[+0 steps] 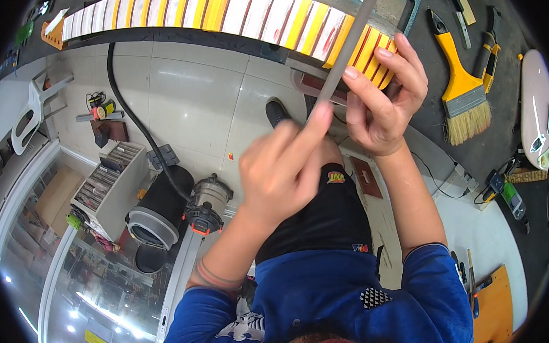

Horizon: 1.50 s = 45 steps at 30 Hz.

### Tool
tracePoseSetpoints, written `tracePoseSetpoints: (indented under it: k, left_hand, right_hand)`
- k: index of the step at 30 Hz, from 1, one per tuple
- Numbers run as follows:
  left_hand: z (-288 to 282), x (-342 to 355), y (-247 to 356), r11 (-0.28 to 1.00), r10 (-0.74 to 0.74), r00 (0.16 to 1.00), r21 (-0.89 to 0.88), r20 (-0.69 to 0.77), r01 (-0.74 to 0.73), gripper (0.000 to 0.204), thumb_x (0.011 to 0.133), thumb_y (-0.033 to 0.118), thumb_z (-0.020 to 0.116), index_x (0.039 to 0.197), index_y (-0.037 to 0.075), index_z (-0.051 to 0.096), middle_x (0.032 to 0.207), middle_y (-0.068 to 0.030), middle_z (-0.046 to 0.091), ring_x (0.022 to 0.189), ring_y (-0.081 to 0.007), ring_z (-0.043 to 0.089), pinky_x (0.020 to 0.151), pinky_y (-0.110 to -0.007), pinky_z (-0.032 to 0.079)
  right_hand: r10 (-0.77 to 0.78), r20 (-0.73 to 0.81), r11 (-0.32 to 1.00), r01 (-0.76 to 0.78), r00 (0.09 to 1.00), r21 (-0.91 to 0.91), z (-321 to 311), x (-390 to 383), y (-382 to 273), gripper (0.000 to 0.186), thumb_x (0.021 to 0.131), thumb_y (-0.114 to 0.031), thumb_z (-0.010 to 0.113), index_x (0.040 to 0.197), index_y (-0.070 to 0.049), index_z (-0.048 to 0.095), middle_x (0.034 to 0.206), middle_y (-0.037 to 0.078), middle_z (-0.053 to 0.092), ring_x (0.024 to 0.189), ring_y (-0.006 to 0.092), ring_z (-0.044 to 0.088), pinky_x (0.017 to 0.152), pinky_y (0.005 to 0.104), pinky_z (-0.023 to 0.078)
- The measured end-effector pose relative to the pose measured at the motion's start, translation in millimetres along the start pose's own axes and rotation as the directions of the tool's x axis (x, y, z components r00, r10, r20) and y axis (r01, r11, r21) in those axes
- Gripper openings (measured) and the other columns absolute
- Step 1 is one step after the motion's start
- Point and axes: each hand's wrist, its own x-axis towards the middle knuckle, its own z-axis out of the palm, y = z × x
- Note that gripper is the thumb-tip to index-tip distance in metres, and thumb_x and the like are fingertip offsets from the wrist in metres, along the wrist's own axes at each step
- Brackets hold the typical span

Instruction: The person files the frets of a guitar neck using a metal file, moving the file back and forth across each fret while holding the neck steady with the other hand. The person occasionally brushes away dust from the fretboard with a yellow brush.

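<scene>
A long flat grey file [349, 48], smeared by motion, slants across the right part of a guitar neck [233, 9]. My left hand [281, 165], also blurred, is closed on its near end, with the index finger stretched along it. White and yellow tape bands cover the neck, with thin dark lines between them. My right hand [387, 100] has its fingers bent and spread. Its index fingertip is against or very near the file's edge, while other fingertips rest at the neck's yellow-taped right end. Whether the file touches the neck is unclear.
Right of the neck on the dark bench lie a yellow-handled brush [462, 82] and yellow-black cutters [489, 52]. A metal vise-like part [388, 7] sits behind the neck. Below left stand a vacuum [211, 196] with a black hose [131, 120], a bin [157, 218] and a white stool [35, 112].
</scene>
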Motion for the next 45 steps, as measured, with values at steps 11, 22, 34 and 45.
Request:
tracePoseSetpoints:
  k: [11, 22, 34, 45]
  left_hand:
    - [0.9, 23.4, 1.3, 0.998, -0.014, 1.000, -0.063, -0.008, 0.013, 0.059, 0.085, -0.009, 0.074, 0.141, 0.009, 0.075, 0.074, -0.0066, 0.056, 0.056, -0.0215, 0.053, 0.053, -0.037, 0.045]
    - [-42.5, -100.6, -2.5, 0.997, -0.057, 0.995, -0.043, 0.083, 0.061, 0.055, 0.082, -0.010, 0.079, 0.135, 0.002, 0.074, 0.071, -0.0052, 0.055, 0.056, -0.0215, 0.053, 0.053, -0.034, 0.044]
    - [-28.3, -25.2, 20.0, 0.996, -0.087, 0.993, 0.038, 0.085, 0.084, 0.055, 0.084, -0.013, 0.073, 0.137, 0.001, 0.074, 0.073, -0.0091, 0.060, 0.056, -0.0214, 0.056, 0.054, -0.035, 0.046]
    - [-45.4, -61.8, 18.0, 0.996, -0.090, 0.989, 0.036, 0.113, 0.086, 0.056, 0.083, -0.013, 0.073, 0.137, 0.003, 0.075, 0.069, -0.0074, 0.054, 0.052, -0.0198, 0.051, 0.051, -0.033, 0.042]
  right_hand:
    - [-0.022, -0.007, 1.000, 0.022, 1.000, -0.013, 4.1, 0.9, -0.1, 0.061, 0.067, -0.001, 0.075, 0.121, -0.028, 0.082, 0.137, 0.010, 0.059, 0.139, 0.0423, 0.053, 0.116, 0.0476, 0.047]
    - [0.008, 0.029, 1.000, -0.008, 1.000, -0.003, -0.7, 0.1, -1.9, 0.060, 0.070, 0.000, 0.075, 0.122, -0.028, 0.082, 0.138, 0.010, 0.057, 0.142, 0.0413, 0.051, 0.119, 0.0473, 0.045]
    - [0.028, 0.035, 1.000, -0.028, 0.999, -0.006, -0.8, 0.2, -5.0, 0.057, 0.070, -0.001, 0.073, 0.120, -0.026, 0.082, 0.136, 0.010, 0.059, 0.140, 0.0415, 0.052, 0.118, 0.0476, 0.046]
    - [0.040, 0.038, 0.999, -0.038, 0.998, -0.029, -2.7, 0.8, -4.8, 0.058, 0.069, -0.003, 0.072, 0.122, -0.025, 0.082, 0.136, 0.009, 0.059, 0.140, 0.0410, 0.053, 0.117, 0.0473, 0.047]
